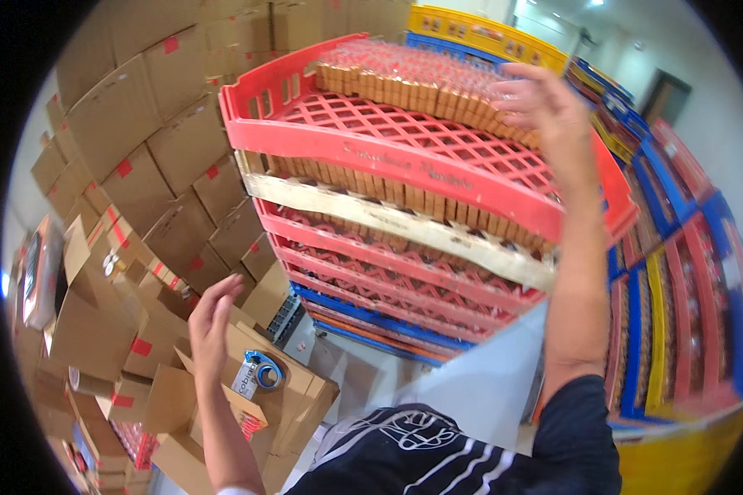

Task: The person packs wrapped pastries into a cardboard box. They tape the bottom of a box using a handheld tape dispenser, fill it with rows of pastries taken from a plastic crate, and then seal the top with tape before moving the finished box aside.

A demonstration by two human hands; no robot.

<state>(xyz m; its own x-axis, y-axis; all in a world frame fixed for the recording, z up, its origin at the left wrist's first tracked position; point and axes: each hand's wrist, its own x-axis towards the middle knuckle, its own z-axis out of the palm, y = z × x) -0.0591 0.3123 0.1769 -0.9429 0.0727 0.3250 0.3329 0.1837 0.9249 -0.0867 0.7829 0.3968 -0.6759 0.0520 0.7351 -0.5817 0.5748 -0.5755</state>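
My right hand is raised over the right part of a red plastic crate, its fingers extended beside rows of clear-wrapped brown packets. Whether the fingertips touch the packets cannot be told. The packets fill the crate's far part, while its near lattice floor shows bare. This crate tops a tall stack with a white crate and more red and blue ones below. Lower left, my left hand hovers empty, fingers slightly apart, above an open cardboard box holding a red-printed packet.
A blue tape dispenser rests on a closed carton. Sealed cartons with red tape pieces rise at the left. Stacked blue, red and yellow crates stand to the right. Behind the stack is a yellow crate.
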